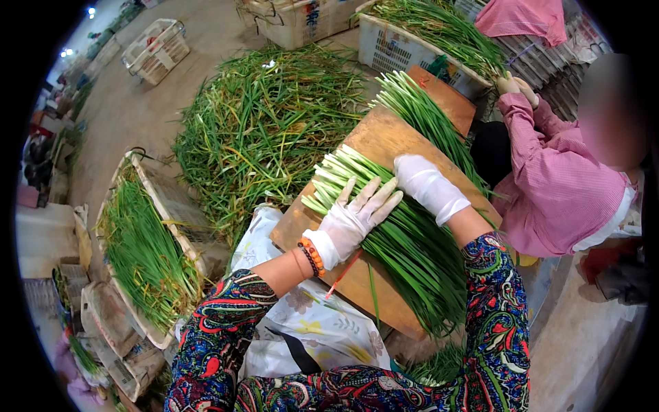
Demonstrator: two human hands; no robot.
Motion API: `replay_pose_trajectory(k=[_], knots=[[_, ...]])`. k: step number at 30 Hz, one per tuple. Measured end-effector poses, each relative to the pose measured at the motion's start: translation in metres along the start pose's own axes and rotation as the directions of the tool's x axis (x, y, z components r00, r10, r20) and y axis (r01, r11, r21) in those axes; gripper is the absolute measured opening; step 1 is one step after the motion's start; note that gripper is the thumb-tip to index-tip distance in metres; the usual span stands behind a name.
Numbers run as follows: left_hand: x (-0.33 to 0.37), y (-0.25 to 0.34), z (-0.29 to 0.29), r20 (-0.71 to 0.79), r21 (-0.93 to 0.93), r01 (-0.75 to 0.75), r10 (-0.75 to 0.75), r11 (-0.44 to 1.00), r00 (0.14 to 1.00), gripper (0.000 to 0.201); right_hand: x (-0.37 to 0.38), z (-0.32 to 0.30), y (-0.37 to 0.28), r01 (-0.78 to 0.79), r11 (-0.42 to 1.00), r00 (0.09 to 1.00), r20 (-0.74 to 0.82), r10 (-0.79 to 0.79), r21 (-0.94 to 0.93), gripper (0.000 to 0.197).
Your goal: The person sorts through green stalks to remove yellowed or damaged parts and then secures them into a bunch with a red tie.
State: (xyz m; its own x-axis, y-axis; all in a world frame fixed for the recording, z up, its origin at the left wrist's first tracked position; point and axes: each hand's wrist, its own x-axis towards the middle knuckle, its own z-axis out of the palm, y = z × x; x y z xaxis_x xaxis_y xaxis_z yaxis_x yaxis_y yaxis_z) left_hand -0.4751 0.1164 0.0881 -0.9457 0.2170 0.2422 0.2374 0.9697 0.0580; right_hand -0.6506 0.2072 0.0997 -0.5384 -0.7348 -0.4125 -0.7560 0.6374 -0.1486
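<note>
The left hand [355, 215], in a thin white glove, lies across a bundle of green stalks [420, 264] on a wooden board [371, 134]. Its fingers are spread, reaching over the top of the bundle near the pale ends; those ends stick out to the far left of the fingertips, and the leaves trail away to the near right. The right hand [427, 184], gloved too, rests along the bundle's far right side, just beside the left fingertips. Its fingers bend down out of sight, so I cannot tell whether they pinch any stalks. A red strip [343, 275] lies by the left wrist.

A second bundle [432, 120] lies along the board's far right side. A heap of loose leaves [264, 134] spreads to the far left, and a co-worker [559, 178] in pink sits at the right.
</note>
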Motion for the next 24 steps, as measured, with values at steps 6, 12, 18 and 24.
replay_pose_trajectory(k=[6, 12, 18, 24], knots=[[0.013, -0.01, 0.011, 0.001, -0.119, 0.033, -0.033, 0.992, 0.999, 0.074, -0.008, 0.046, 0.009, -0.061, 0.785, 0.99, 0.135, -0.03, 0.617, 0.027], [0.001, -0.014, 0.018, 0.077, -0.03, 0.089, -0.086, 0.996, 0.993, 0.077, -0.054, 0.015, -0.028, 0.076, 0.996, 0.941, -0.333, -0.058, 0.041, 0.02], [0.004, 0.006, 0.053, -0.166, -0.053, 0.137, -0.144, 0.989, 0.976, 0.058, -0.069, 0.069, -0.021, 0.017, 0.992, 0.902, -0.426, -0.069, -0.124, 0.015], [-0.096, 0.026, -0.003, -0.273, -0.139, 0.24, -0.27, 0.961, 0.923, 0.069, -0.106, 0.002, -0.085, 0.108, 0.97, 0.881, -0.431, -0.195, -0.219, 0.042]])
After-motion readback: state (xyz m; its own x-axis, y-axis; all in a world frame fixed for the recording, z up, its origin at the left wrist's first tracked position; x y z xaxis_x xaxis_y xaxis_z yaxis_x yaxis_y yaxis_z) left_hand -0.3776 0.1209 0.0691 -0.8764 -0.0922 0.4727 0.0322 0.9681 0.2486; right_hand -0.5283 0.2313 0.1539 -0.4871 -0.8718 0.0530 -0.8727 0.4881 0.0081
